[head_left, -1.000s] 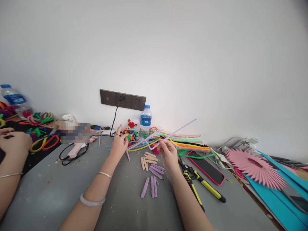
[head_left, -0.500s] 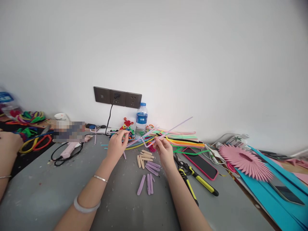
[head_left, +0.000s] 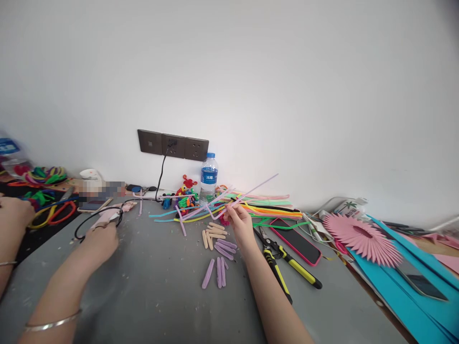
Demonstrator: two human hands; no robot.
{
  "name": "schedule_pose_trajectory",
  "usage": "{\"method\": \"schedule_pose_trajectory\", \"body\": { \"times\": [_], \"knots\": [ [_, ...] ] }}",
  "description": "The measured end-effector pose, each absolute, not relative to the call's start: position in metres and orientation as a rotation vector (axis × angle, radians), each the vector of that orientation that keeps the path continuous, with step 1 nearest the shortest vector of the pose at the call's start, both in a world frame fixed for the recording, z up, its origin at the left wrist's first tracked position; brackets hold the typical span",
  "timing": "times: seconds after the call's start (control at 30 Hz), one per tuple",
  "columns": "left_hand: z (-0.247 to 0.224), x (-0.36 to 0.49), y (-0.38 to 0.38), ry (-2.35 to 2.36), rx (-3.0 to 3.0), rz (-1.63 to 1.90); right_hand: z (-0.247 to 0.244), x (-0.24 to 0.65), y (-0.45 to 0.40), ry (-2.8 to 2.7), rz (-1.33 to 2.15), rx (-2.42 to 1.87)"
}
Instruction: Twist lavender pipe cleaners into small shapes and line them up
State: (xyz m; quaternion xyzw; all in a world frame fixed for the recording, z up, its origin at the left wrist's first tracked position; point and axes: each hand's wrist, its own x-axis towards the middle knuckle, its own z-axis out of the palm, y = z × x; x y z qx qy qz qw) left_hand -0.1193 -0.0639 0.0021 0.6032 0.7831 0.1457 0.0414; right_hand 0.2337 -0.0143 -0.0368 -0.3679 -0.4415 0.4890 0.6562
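Observation:
My right hand (head_left: pixel 239 220) pinches a bent lilac pipe cleaner (head_left: pixel 260 185), whose long end points up and to the right. At the left, my left hand (head_left: pixel 98 241) is closed around the handle of a pink corded glue gun (head_left: pixel 103 217); its fingers are partly hidden. Below my right hand lie several short purple fuzzy pieces (head_left: pixel 219 272) and several beige ones (head_left: pixel 214 234) on the grey table (head_left: pixel 158 282). Another bent lilac pipe cleaner (head_left: pixel 181 222) rests left of them. Black-and-yellow pliers (head_left: pixel 276 253) lie beside my right forearm.
A water bottle (head_left: pixel 209 179) stands against the wall, behind bundled coloured pipe cleaners (head_left: pixel 276 208). A phone in a pink case (head_left: pixel 296 241) lies beyond the pliers. Pink folded paper (head_left: pixel 362 239) and blue sheets (head_left: pixel 412 296) cover the right. Another person's hand (head_left: pixel 16 217) is at far left.
My left hand has moved left and down from the pipe cleaners to the glue gun and taken hold of it. My right hand still holds its lilac pipe cleaner.

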Motion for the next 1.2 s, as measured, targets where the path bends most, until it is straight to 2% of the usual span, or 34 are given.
{"method": "schedule_pose_trajectory", "body": {
  "times": [0.1,0.23,0.47,0.63,0.87,1.2],
  "knots": [
    [-0.007,-0.143,-0.064,2.602,1.759,-0.004,-0.037,0.234,-0.015,-1.003,1.116,-0.832],
    [-0.004,-0.154,-0.054,2.559,1.704,-0.217,-0.035,0.234,-0.017,-1.002,1.107,-0.838],
    [0.004,-0.156,-0.060,2.660,1.404,-0.152,-0.038,0.235,-0.013,-0.987,1.117,-0.837],
    [-0.002,-0.145,-0.086,2.763,1.580,-0.163,-0.039,0.234,-0.013,-1.020,1.122,-0.835],
    [-0.016,-0.139,-0.101,2.789,1.534,-0.206,-0.039,0.234,-0.013,-1.017,1.121,-0.838],
    [-0.024,-0.148,-0.108,2.903,1.439,0.102,-0.040,0.235,-0.013,-1.016,1.137,-0.834]
  ]
}}
